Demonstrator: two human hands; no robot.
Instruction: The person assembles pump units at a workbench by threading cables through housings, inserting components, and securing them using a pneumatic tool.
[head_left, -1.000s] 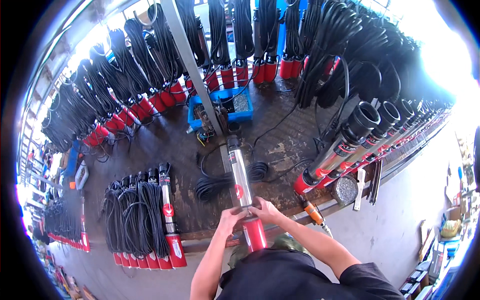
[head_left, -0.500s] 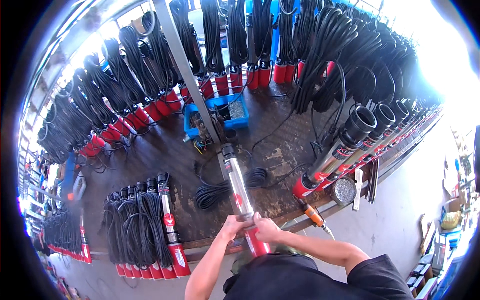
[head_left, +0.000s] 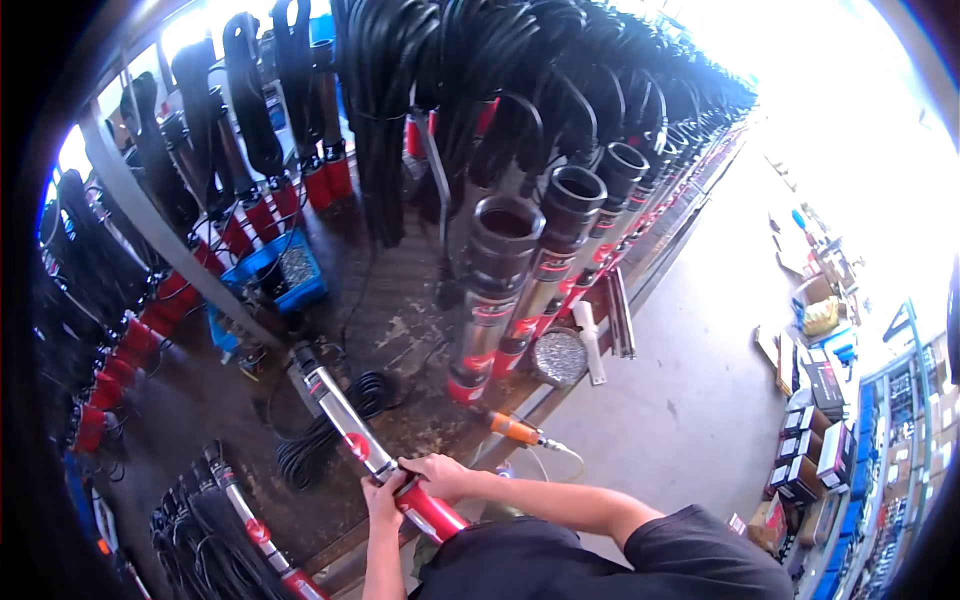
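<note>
A submersible pump (head_left: 345,415) with a steel tube, black top end and red lower section lies tilted across the bench edge, its red end against my body. My left hand (head_left: 385,500) grips it from the left where the steel meets the red. On the other side of that same joint, my right hand (head_left: 440,476) is closed over it, fingers near the left thumb. The undersides of both hands are hidden. A coiled black cable (head_left: 310,455) lies on the bench beneath and beside the pump.
An orange power tool (head_left: 513,428) with a hose lies at the bench edge, near a round tin of small metal parts (head_left: 560,357). Steel pumps (head_left: 490,330) stand in a row behind. A blue bin (head_left: 312,288), a slanted metal post (head_left: 190,265) and bundled pumps (head_left: 245,510) are left.
The view has swung to the right, so the bench things appear further left and more of the floor and shelves shows. Both hands stay on the pump at the same joint.
</note>
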